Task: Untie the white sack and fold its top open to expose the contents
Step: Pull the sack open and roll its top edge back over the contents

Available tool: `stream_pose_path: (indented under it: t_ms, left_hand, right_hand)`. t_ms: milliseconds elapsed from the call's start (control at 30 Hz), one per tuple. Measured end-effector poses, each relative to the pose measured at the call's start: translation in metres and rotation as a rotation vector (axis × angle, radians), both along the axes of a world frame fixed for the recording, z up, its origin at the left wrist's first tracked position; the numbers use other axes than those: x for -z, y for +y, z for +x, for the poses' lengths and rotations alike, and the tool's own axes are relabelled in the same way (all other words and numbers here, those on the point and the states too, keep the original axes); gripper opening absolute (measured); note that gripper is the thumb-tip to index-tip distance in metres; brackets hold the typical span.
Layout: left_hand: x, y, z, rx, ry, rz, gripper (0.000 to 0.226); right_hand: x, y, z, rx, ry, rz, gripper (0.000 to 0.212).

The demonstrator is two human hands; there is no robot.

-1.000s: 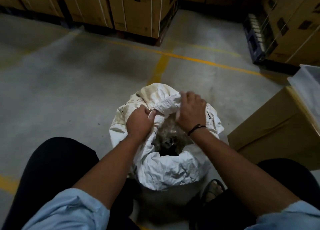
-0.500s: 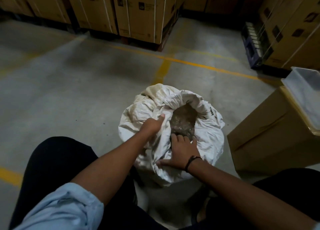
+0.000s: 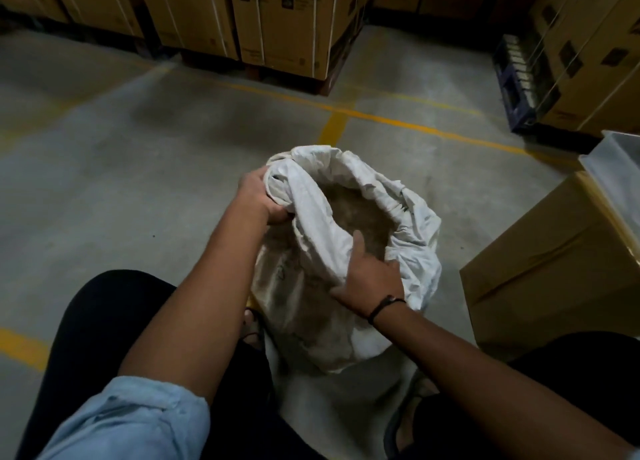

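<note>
Since half a second ago, the left hand [image 3: 258,200] has slid out to the 10 o'clock rim of the soiled white woven sack [image 3: 304,303], and the mouth gapes wider over the brownish contents [image 3: 356,213]. Its fingers curl round the rolled fold. The right hand [image 3: 369,274] lies on the 6 o'clock rim, thumb spread outside and fingers reaching inside; whether they pinch cloth I cannot tell. The sack stands on the grey concrete floor [image 3: 138,168] between the knees. Faint marks on its side and dark labels on the strapped brown cartons [image 3: 284,19] at 12 o'clock are unreadable. A plain brown cardboard box [image 3: 540,272] sits near at 3 o'clock; floor lies open from 9 to 12.
</note>
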State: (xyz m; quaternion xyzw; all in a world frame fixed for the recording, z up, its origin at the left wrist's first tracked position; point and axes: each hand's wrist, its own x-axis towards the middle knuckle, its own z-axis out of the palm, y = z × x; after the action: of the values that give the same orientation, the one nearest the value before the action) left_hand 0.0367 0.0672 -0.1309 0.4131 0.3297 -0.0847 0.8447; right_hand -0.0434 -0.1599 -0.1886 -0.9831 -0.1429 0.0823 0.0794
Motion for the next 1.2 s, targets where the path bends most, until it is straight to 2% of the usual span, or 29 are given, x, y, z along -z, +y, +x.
stream_pose_path:
  t_ms: [33,67,100,167,233,267,300,367,400,467,500,567,600,667,700,733,833,900,967,1033,1067,1133,1200]
  left_hand:
    - [0.001,0.009,0.0,-0.025,0.009,-0.063,0.044]
    - [0.008,0.017,0.001,0.051,-0.017,-0.129,0.044]
    - [0.018,0.025,0.003,-0.051,0.04,-0.11,0.047]
    - [0.031,0.032,0.007,-0.069,0.138,-0.106,0.052]
    - [0.039,0.02,0.01,0.0,0.141,0.063,0.049]
    - [0.041,0.016,0.006,0.035,0.13,0.468,0.048]
    - [0.04,0.007,0.003,0.011,0.191,0.794,0.053]
    - [0.047,0.004,0.0,-0.108,0.298,1.14,0.067]
    - [0.041,0.001,-0.002,-0.147,0.304,1.341,0.065]
    - [0.026,-0.01,-0.005,-0.067,0.221,1.841,0.049]
    - [0.014,-0.016,-0.004,0.0,0.129,1.95,0.045]
    - [-0.015,-0.035,-0.004,0.212,-0.107,1.912,0.043]
    - [-0.022,-0.047,-0.003,0.433,-0.281,1.861,0.044]
    - [-0.028,-0.069,-0.008,1.012,-0.575,1.734,0.054]
    - [-0.025,-0.074,-0.008,1.258,-0.611,1.709,0.065]
    - [-0.018,-0.071,-0.005,1.44,-0.571,1.746,0.078]
    - [0.006,-0.038,0.004,1.686,-0.432,2.06,0.115]
    - [0.024,-0.016,0.005,1.743,-0.484,2.207,0.119]
    - [0.033,-0.006,0.001,1.726,-0.614,2.29,0.092]
    - [0.035,-0.013,0.0,1.519,-0.832,2.276,0.053]
    - [0.036,-0.02,-0.001,1.359,-0.986,2.236,0.043]
    - [0.042,-0.033,-0.006,1.079,-1.26,2.174,0.042]
    - [0.05,-0.043,-0.016,0.92,-1.387,2.211,0.039]
  right_hand:
    - [0.005,-0.008,0.009,0.031,-0.083,-0.004,0.106]
    - [0.008,-0.016,0.018,0.023,-0.164,-0.044,0.094]
    - [0.012,-0.024,0.024,0.002,-0.221,-0.091,0.085]
    - [0.025,-0.037,0.03,-0.053,-0.27,-0.163,0.075]
    - [0.035,-0.041,0.031,-0.114,-0.3,-0.192,0.069]
    - [0.038,-0.041,0.03,-0.132,-0.325,-0.186,0.065]
    - [0.041,-0.041,0.03,-0.137,-0.353,-0.19,0.063]
    - [0.046,-0.041,0.032,-0.137,-0.398,-0.201,0.06]
    - [0.048,-0.042,0.034,-0.136,-0.401,-0.198,0.061]
    - [0.051,-0.043,0.037,-0.118,-0.378,-0.201,0.066]
    - [0.051,-0.042,0.038,-0.105,-0.361,-0.202,0.069]
    - [0.051,-0.039,0.04,-0.093,-0.341,-0.193,0.073]
    - [0.05,-0.038,0.041,-0.096,-0.343,-0.193,0.074]
    - [0.049,-0.037,0.044,-0.113,-0.366,-0.199,0.076]
    - [0.049,-0.038,0.044,-0.121,-0.381,-0.195,0.076]
    - [0.049,-0.04,0.045,-0.127,-0.402,-0.188,0.077]
    - [0.049,-0.043,0.042,-0.136,-0.454,-0.181,0.077]
    - [0.044,-0.041,0.038,-0.158,-0.398,-0.196,0.083]
    - [0.035,-0.035,0.035,-0.172,-0.252,-0.214,0.093]
    - [0.024,-0.029,0.039,-0.157,-0.075,-0.214,0.109]
    - [0.018,-0.027,0.041,-0.135,0.014,-0.184,0.122]
    - [0.008,-0.024,0.046,-0.096,0.127,-0.068,0.142]
    - [0.004,-0.019,0.046,-0.126,0.136,0.026,0.147]
